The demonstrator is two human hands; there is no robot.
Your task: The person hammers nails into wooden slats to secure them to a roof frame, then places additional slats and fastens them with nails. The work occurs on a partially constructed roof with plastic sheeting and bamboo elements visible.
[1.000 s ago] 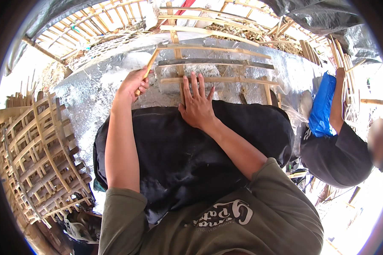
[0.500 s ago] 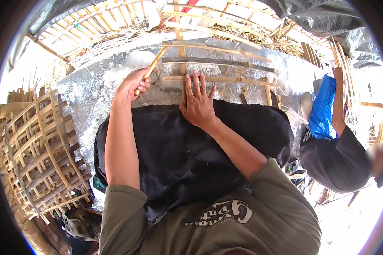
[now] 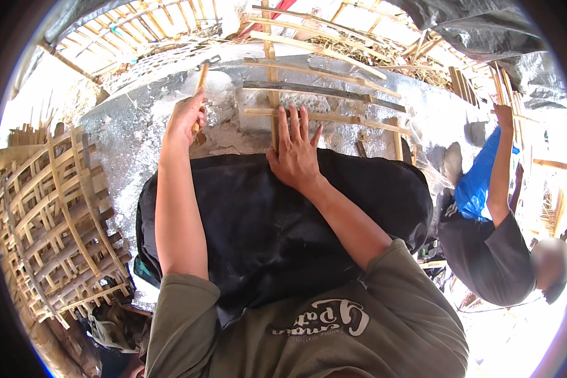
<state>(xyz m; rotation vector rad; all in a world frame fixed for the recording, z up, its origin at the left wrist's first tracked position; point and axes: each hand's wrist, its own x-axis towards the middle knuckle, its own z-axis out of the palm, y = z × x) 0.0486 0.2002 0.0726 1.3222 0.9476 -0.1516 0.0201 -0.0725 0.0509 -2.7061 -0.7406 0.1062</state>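
Observation:
My left hand (image 3: 187, 118) is closed round the wooden handle of a hammer (image 3: 201, 79). The metal head is raised and tilted away, to the left of a bamboo frame and apart from it. That frame has several crosswise bamboo slats (image 3: 334, 117) over a lengthwise strip (image 3: 273, 99). Spread fingers of my right hand (image 3: 297, 150) lie on the nearest slat where it crosses the strip, with the thumb beside the strip. One darker slat (image 3: 309, 89) lies just beyond. No nail can be made out.
Black cloth (image 3: 277, 220) covers my lap. A woven bamboo lattice panel (image 3: 57, 220) stands at left. Silvery sheeting (image 3: 132, 126) covers the ground. At right, another person (image 3: 485, 252) in dark clothes sits with a blue plastic bag (image 3: 479, 189), one arm reaching toward bamboo strips.
My left hand has swung the hammer up and left, away from the slat ends. My right hand stays on the frame. The person at right has shifted, and the blue bag sits lower.

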